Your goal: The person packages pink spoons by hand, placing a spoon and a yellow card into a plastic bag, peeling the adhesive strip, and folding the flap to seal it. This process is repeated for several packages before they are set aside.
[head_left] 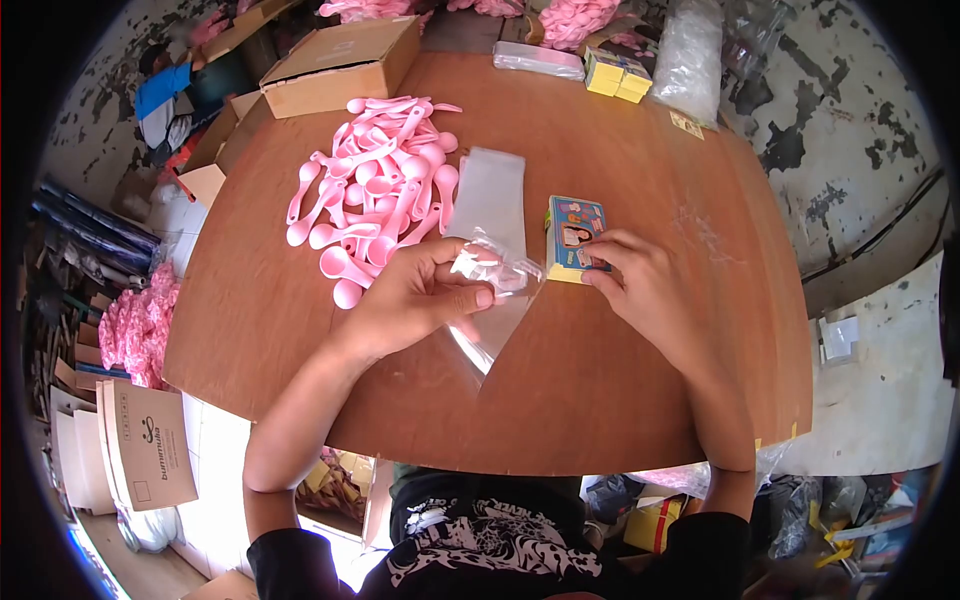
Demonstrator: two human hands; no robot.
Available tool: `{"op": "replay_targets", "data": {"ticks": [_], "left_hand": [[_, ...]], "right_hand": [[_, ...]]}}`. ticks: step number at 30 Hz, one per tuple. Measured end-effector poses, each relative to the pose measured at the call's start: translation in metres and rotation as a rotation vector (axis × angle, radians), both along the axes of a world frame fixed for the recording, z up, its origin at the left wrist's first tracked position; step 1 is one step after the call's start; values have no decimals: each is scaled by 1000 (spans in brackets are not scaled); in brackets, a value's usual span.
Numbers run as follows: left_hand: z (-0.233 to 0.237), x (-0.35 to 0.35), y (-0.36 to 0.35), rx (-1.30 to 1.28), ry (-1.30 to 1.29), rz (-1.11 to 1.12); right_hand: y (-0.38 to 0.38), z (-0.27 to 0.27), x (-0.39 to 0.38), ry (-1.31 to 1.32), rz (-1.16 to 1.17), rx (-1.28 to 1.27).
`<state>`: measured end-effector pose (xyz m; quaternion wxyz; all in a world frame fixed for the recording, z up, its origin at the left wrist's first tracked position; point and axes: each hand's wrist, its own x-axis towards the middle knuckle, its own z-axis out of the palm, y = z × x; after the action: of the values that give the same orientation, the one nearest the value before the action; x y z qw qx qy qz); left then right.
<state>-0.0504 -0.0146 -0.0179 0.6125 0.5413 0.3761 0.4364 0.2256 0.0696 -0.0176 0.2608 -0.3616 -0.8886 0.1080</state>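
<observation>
My left hand (425, 295) is closed with thumb and fingers on a clear plastic bag (500, 275), whose film hangs down toward the table. Under and behind it lies a flat stack of clear plastic bags (492, 190). To the right sits a small stack of printed cards (577, 232) with blue picture faces and yellow edges. My right hand (640, 280) pinches at the lower right corner of the top card, thumb at the edge and fingertips on its face. Left of the bags is a heap of pink plastic spoons (385, 190).
A closed cardboard box (340, 65) stands at the table's back left. At the back right are a bundle of plastic bags (538, 60), more card stacks (617, 75) and a big plastic roll (690, 60). A person in blue (165, 95) is at far left.
</observation>
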Motion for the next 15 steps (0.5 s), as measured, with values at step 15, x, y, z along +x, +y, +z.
{"op": "replay_targets", "data": {"ticks": [15], "left_hand": [[-19, 7, -2, -3, 93, 88]], "right_hand": [[-33, 18, -16, 801, 33, -217]]}}
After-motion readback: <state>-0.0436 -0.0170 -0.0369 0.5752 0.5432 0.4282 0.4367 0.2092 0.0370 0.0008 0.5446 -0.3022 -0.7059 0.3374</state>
